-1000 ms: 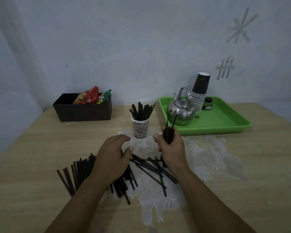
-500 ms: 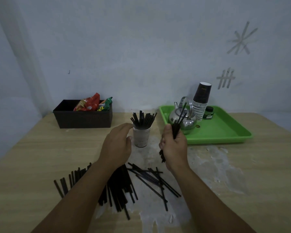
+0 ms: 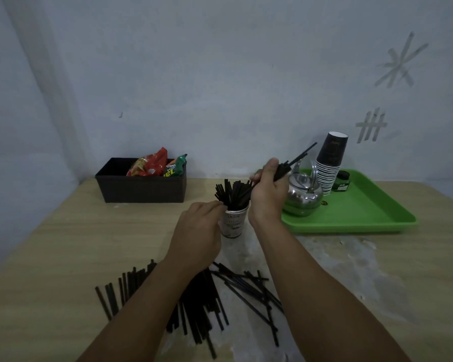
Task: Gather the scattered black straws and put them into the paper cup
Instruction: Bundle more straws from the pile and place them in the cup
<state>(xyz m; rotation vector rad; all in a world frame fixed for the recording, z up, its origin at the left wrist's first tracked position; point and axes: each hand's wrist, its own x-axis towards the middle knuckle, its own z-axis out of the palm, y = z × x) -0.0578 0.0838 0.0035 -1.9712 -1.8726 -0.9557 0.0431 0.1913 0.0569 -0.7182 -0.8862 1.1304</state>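
Note:
A white printed paper cup (image 3: 234,223) stands mid-table with several black straws (image 3: 233,192) upright in it. My left hand (image 3: 199,232) wraps the cup's left side. My right hand (image 3: 268,193) is raised just right of the cup, closed around a tilted bundle of black straws (image 3: 292,163) whose lower ends point at the cup's mouth. Many loose black straws (image 3: 209,299) lie scattered on the table nearer to me, partly hidden under my forearms.
A green tray (image 3: 372,212) at the right holds a steel kettle (image 3: 302,194), a stack of dark paper cups (image 3: 330,165) and a small green jar (image 3: 341,181). A dark box (image 3: 141,188) with snack packets sits at back left. White patches mark the tabletop.
My right hand rose from the scattered pile with its bundle and tilted it toward the cup. My left hand left the pile and moved forward onto the cup's side.

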